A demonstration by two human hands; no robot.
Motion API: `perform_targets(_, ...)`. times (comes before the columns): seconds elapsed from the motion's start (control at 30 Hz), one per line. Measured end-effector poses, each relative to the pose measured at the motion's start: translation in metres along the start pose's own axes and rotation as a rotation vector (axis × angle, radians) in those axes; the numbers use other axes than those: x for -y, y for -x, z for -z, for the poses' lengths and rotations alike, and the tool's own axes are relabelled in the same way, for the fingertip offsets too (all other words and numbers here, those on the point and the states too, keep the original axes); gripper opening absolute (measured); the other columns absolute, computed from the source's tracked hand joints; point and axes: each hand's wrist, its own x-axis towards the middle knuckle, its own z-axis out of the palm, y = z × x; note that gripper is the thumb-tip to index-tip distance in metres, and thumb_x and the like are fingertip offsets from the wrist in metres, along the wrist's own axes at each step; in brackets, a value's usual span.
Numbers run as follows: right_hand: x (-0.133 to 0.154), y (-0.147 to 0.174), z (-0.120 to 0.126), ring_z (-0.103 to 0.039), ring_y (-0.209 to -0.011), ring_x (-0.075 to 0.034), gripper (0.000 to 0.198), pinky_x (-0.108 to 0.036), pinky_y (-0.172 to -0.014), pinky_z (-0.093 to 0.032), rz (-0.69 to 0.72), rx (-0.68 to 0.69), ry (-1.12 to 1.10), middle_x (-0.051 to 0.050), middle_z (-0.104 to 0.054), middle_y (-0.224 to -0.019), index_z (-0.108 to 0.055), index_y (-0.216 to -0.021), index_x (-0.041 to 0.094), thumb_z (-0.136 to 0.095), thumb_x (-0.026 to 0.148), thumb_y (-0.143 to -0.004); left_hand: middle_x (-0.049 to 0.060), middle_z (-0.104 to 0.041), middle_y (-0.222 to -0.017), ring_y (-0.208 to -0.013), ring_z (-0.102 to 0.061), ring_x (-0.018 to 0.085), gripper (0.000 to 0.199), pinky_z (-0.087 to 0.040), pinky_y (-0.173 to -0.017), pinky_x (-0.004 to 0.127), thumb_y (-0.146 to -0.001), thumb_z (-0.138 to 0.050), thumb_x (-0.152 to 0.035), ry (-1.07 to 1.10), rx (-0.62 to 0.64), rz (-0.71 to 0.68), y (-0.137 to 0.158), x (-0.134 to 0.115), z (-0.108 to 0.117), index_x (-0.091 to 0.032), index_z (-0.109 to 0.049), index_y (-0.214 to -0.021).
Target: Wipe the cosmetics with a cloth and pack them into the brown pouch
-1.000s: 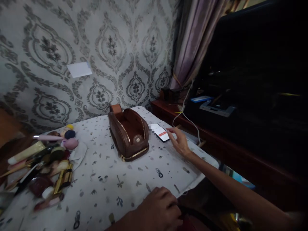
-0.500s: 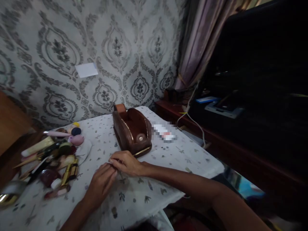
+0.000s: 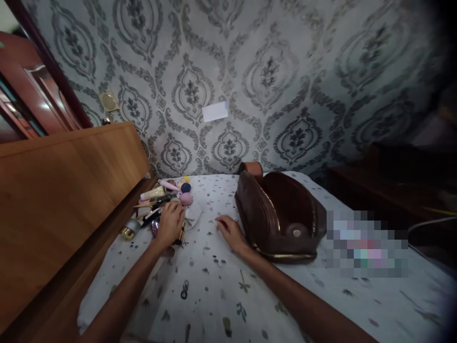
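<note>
My left hand (image 3: 171, 224) is over the near part of a pile of cosmetics, fingers bent loosely downward and a little apart; nothing shows in its grasp. Around it lie a pink makeup sponge (image 3: 186, 198), a cream-coloured tube (image 3: 152, 193), a dark purple bottle (image 3: 154, 228) and a gold-and-black tube (image 3: 181, 235), partly covered by the hand. My right hand (image 3: 230, 232) rests low over the cloth just left of a brown toiletry bag (image 3: 278, 245), fingers loosely stretched and holding nothing. The bag stands unzipped, its dark inside showing.
A silver-and-gold jar (image 3: 130, 229) lies at the pile's left edge. A wooden board (image 3: 78, 186) bounds the left side. The white patterned cloth (image 3: 207, 295) covers the surface. Beyond it rises a papered wall with a white card (image 3: 214, 111). A pixelated patch lies right of the bag.
My hands, together in front of the bag before, are now apart: the left over the cosmetics, the right beside the bag. The view has turned left and come closer.
</note>
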Motion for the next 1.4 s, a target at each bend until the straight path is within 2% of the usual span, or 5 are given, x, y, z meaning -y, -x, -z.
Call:
perform_targets(0.37, -0.005, 0.004, -0.002, -0.061, -0.078, -0.021, 0.02, -0.036, -0.075, -0.052, 0.03, 0.092, 0.045, -0.008, -0.066, -0.089, -0.065, -0.096, 0.02, -0.046, 0.022, -0.087, 0.021, -0.054, -0.139, -0.143, -0.033, 0.035, 0.016, -0.018, -0.118, 0.059, -0.089, -0.053, -0.016, -0.19, 0.273, -0.123, -0.009, -0.007, -0.045, -0.012, -0.068, -0.094)
perform_targets(0.53, -0.006, 0.005, -0.002, -0.062, -0.078, -0.022, 0.02, -0.037, -0.073, -0.052, 0.038, 0.108, 0.052, -0.008, -0.066, -0.089, -0.065, -0.096, 0.021, -0.047, 0.023, -0.087, 0.015, -0.07, -0.105, -0.12, -0.057, 0.026, 0.018, -0.033, -0.111, 0.047, -0.09, -0.046, -0.008, -0.049, 0.269, -0.045, -0.009, -0.017, -0.059, -0.014, -0.062, -0.09)
perform_targets(0.7, -0.005, 0.005, -0.002, -0.061, -0.08, -0.024, 0.017, -0.037, -0.074, -0.051, 0.041, 0.117, 0.055, -0.008, -0.065, -0.087, -0.064, -0.09, 0.02, -0.047, 0.025, -0.087, 0.001, -0.063, -0.076, -0.07, -0.06, 0.014, 0.02, -0.045, -0.068, 0.026, -0.099, -0.039, -0.023, 0.041, 0.184, 0.101, -0.011, -0.028, -0.054, -0.019, -0.052, -0.085)
perform_targets(1.0, -0.01, 0.004, -0.004, -0.062, -0.075, -0.023, 0.019, -0.037, -0.07, -0.052, -0.018, 0.095, 0.009, -0.008, -0.065, -0.084, -0.067, -0.089, 0.021, -0.048, 0.025, -0.084, 0.006, -0.06, -0.086, -0.083, -0.057, 0.02, 0.017, -0.041, -0.075, 0.031, -0.098, -0.035, -0.022, -0.066, -0.025, 0.334, -0.041, 0.035, -0.007, -0.019, -0.05, -0.091)
perform_targets(1.4, 0.001, -0.022, -0.04, -0.064, -0.077, -0.022, 0.021, -0.035, -0.072, -0.053, -0.065, 0.026, -0.104, -0.007, -0.066, -0.085, -0.068, -0.092, 0.02, -0.05, 0.02, -0.081, 0.003, -0.068, -0.091, -0.086, -0.063, 0.016, 0.02, -0.047, -0.077, 0.026, -0.098, -0.041, -0.028, -0.08, 0.219, 0.226, -0.068, 0.052, -0.024, -0.021, -0.059, -0.093)
